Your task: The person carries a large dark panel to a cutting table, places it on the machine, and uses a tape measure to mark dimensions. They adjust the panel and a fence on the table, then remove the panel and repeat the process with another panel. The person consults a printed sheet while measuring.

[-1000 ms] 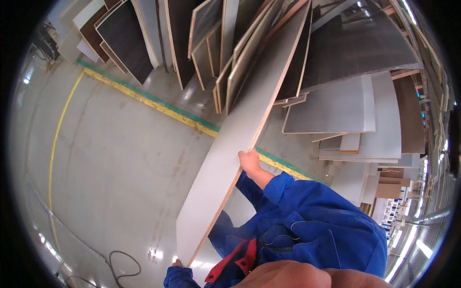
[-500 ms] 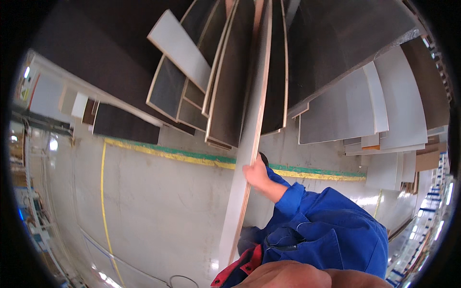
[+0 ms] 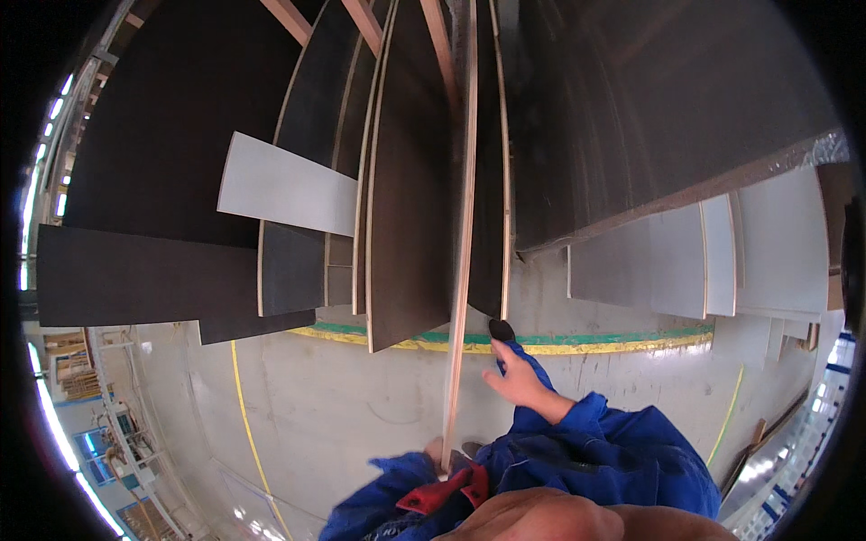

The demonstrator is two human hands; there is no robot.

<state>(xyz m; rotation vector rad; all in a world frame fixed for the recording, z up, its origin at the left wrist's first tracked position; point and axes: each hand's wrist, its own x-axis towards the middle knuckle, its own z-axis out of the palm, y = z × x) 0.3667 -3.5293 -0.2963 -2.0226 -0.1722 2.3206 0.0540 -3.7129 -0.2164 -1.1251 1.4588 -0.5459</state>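
Grey floor (image 3: pixel 316 406) extended beneath a panel (image 3: pixel 457 361) whose six-o'clock end met the left hand (image 3: pixel 434 448), grip indeterminable; the right hand (image 3: pixel 521 383), spread, stood clear at five o'clock.

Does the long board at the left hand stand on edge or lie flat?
On edge: the long board shows mainly its narrow edge from above, not a broad face.

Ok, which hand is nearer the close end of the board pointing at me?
Left. Your left hand is at that end, apparently touching the board; your right hand is farther forward, off its right side.
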